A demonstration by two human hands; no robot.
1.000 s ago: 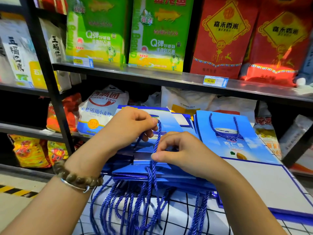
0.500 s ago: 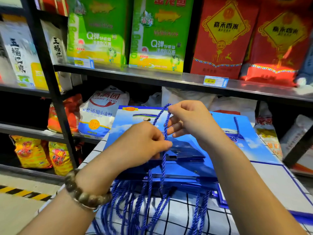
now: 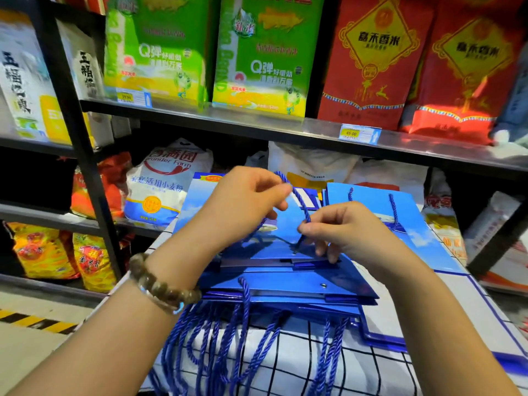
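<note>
The left hand (image 3: 245,207) and right hand (image 3: 343,232) were raised over a stack of paper bags (image 3: 285,284), fingers curled. Each grip pinched the blue cord (image 3: 300,201), left at its upper end, right just above the top bag. The stack lay on a checked counter (image 3: 285,364) before stocked shop shelves (image 3: 257,121).

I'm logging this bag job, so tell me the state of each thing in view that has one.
Left hand, pinching the cord high up.
Right hand, pinching it lower down.
Cord, stretched between them, running down to the top bag.
Top bag, folded flat on the stack.
Stack, flat, handles hanging over the near edge.
Flour sack, upright.
Green boxes, upright on the shelf.
</note>
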